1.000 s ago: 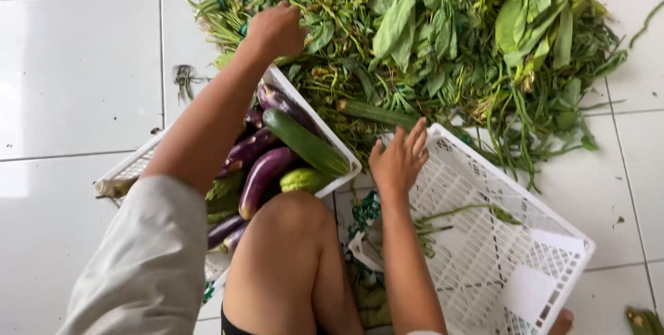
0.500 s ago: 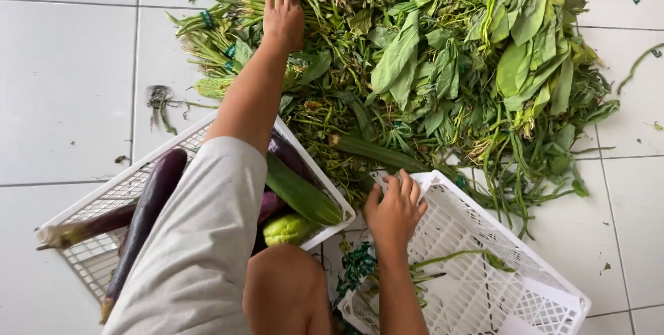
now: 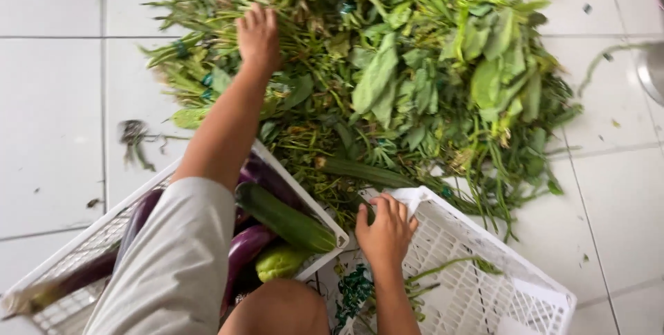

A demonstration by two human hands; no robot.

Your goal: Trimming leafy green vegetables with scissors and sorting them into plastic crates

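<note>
As the big pile of leafy greens (image 3: 415, 79) covers the white tiled floor (image 3: 48, 100), the left hand (image 3: 258, 34) reaches far into it, fingers together and flat on the stems. The right hand (image 3: 385, 230) curls its fingers over the rim of the nearly empty white basket (image 3: 484, 266), probably to steady it, while the other basket (image 3: 76, 252) holds eggplants (image 3: 249, 248) and a cucumber (image 3: 287, 219).

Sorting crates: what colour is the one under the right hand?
White crate, clearest in the head view.
</note>
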